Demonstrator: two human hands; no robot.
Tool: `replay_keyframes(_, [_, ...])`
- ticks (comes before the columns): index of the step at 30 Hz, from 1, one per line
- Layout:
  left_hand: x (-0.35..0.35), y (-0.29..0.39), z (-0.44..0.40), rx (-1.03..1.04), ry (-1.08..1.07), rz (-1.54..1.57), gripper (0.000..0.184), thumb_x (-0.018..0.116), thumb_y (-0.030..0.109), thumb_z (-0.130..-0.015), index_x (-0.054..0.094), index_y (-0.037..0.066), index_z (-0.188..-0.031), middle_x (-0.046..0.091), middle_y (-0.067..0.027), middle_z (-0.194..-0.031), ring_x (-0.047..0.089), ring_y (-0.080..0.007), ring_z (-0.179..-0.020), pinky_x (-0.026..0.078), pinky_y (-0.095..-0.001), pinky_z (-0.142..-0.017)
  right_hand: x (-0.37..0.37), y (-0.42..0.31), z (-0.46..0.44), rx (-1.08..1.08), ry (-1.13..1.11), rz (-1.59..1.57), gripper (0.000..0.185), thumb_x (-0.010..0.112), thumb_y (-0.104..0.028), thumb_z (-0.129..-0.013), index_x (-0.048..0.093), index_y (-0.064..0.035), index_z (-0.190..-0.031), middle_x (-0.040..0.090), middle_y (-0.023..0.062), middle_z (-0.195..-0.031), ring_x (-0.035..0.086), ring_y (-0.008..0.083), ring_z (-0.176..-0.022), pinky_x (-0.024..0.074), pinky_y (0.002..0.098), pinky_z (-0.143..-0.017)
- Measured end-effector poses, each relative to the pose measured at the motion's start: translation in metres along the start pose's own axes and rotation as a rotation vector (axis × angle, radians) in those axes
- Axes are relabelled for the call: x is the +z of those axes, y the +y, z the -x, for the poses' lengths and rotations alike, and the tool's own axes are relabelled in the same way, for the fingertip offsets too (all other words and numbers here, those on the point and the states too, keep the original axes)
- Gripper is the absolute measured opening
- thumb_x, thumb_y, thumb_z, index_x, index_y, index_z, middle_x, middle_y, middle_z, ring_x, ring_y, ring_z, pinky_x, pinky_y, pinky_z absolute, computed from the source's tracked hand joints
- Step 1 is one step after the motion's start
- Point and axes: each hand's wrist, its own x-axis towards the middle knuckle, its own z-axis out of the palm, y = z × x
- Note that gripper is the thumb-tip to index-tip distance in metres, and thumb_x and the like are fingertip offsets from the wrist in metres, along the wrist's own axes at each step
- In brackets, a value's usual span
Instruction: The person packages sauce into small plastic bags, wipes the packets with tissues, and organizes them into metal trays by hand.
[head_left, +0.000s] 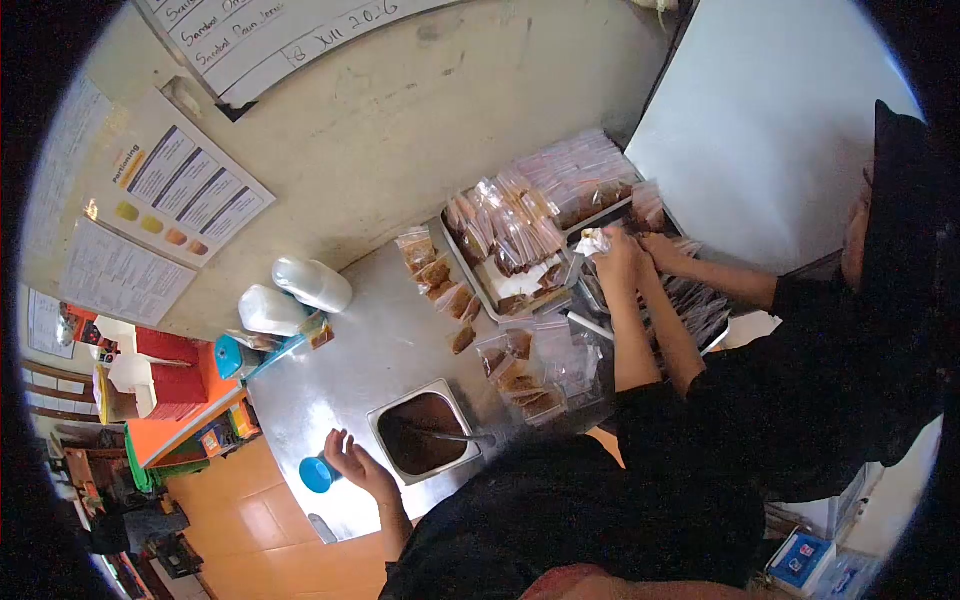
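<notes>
One nudge from a fall

Could topple the blue cup by the table's left edge with a careless left hand: raised beside it, loosely spread, seemingly empty. Right hand: stretched far right, beside a co-worker's forearm; cannot tell whether grasping the crumpled white item.

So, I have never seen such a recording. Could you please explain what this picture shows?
No machine here: a person works bare-handed, and the picture comes from a camera on their head, looking forward and down. What seems to be their left hand is open and empty beside a blue cup. On the metal table are a pan of brown food with a tool in it, and a tray of filled bags; more bags lie loose. On the right, hands crowd together; something white seems held there. A co-worker in black reaches in, so I cannot tell which is the wearer's.
</notes>
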Motion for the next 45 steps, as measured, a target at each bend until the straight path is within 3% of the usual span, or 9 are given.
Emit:
replay_keyframes(7, [-0.079,-0.078,0.042,-0.053,0.204,-0.33,0.042,0.041,-0.006,-0.089,0.046,0.002,-0.13,0.046,-0.0129,-0.126,0.051,-0.0261,-0.112,0.044,-0.0379,-0.094,0.029,0.053,-0.004,0.055,-0.239,0.337,0.019,0.07,-0.004,-0.071,0.068,0.0003,-0.09,0.067,0.0229,-0.097,0.064,0.0407,-0.093,0.0514,0.0453,-0.081])
replay_keyframes(11, [-0.093,-0.099,0.072,-0.027,0.182,-0.539,0.036,0.042,0.001,-0.09,0.048,0.001,-0.125,0.046,-0.0155,-0.122,0.05,-0.0297,-0.112,0.041,-0.0434,-0.095,0.05,0.061,0.014,0.209,-0.267,0.412,0.011,0.066,-0.007,-0.076,0.068,-0.001,-0.085,0.067,0.0225,-0.09,0.065,0.0412,-0.088,0.0522,0.0473,-0.077])
replay_keyframes(20, [-0.081,-0.133,0.092,0.105,0.226,-0.856,0.027,0.051,0.013,-0.092,0.057,-0.002,-0.114,0.052,-0.0243,-0.113,0.054,-0.0377,-0.1,0.046,-0.049,-0.083,0.076,0.07,0.007,0.011,-0.17,0.341,0.008,0.065,-0.009,-0.076,0.068,-0.0019,-0.078,0.067,0.0214,-0.083,0.066,0.0401,-0.08,0.0527,0.0485,-0.072])
replay_keyframes(27, [-0.074,-0.113,0.09,-0.07,0.14,-1.078,0.039,0.044,0.03,-0.097,0.056,0.003,-0.122,0.054,-0.0217,-0.119,0.05,-0.0393,-0.111,0.04,-0.0514,-0.092,0.079,0.054,-0.01,0.035,-0.165,0.312,0.013,0.064,-0.007,-0.076,0.068,-0.0023,-0.088,0.066,0.0213,-0.085,0.065,0.0405,-0.084,0.0519,0.0473,-0.074])
replay_keyframes(34, [-0.081,-0.115,0.09,-0.034,0.114,-1.058,0.038,0.046,0.028,-0.097,0.054,0.004,-0.126,0.052,-0.0188,-0.125,0.048,-0.0374,-0.114,0.036,-0.0506,-0.097,0.021,0.041,-0.028,-0.123,0.249,0.184,0.034,0.07,-0.005,-0.076,0.065,0.0022,-0.109,0.068,0.018,-0.1,0.067,0.0346,-0.088,0.0533,0.0419,-0.078])
replay_keyframes(36, [-0.08,-0.114,0.09,0.001,0.104,-1.034,0.038,0.048,0.029,-0.097,0.053,0.005,-0.126,0.051,-0.0186,-0.126,0.048,-0.0372,-0.115,0.036,-0.0503,-0.097,0.011,0.038,-0.031,0.158,0.139,-0.509,0.036,0.07,-0.002,-0.079,0.064,0.0008,-0.114,0.068,0.0109,-0.107,0.068,0.023,-0.091,0.056,0.0343,-0.077])
replay_keyframes(37, [-0.077,-0.113,0.089,-0.004,0.105,-1.032,0.038,0.048,0.029,-0.097,0.053,0.005,-0.126,0.051,-0.0186,-0.126,0.048,-0.0372,-0.115,0.036,-0.0503,-0.097,0.007,0.037,-0.03,0.153,0.137,-0.507,0.036,0.07,-0.002,-0.079,0.064,0.0008,-0.114,0.068,0.0109,-0.107,0.068,0.023,-0.091,0.056,0.0343,-0.077])
replay_keyframes(39, [-0.075,-0.105,0.089,-0.035,0.108,-1.071,0.039,0.048,0.03,-0.097,0.052,0.005,-0.127,0.051,-0.0189,-0.126,0.047,-0.0371,-0.118,0.035,-0.0505,-0.098,0.007,0.038,-0.026,0.421,-0.301,-1.105,0.037,0.068,0.002,-0.081,0.063,-0.0002,-0.118,0.067,0.007,-0.109,0.066,0.0162,-0.096,0.0565,0.0295,-0.079])
replay_keyframes(45, [-0.079,-0.118,0.093,-0.077,0.14,-1.041,0.045,0.046,0.035,-0.096,0.051,0.004,-0.128,0.049,-0.0184,-0.129,0.044,-0.0375,-0.121,0.032,-0.0513,-0.101,0.043,-0.076,0.054,0.244,-0.775,-0.951,0.047,0.065,0.009,-0.077,0.062,-0.0026,-0.123,0.068,0.0056,-0.111,0.064,0.0144,-0.1,0.0524,0.029,-0.087])
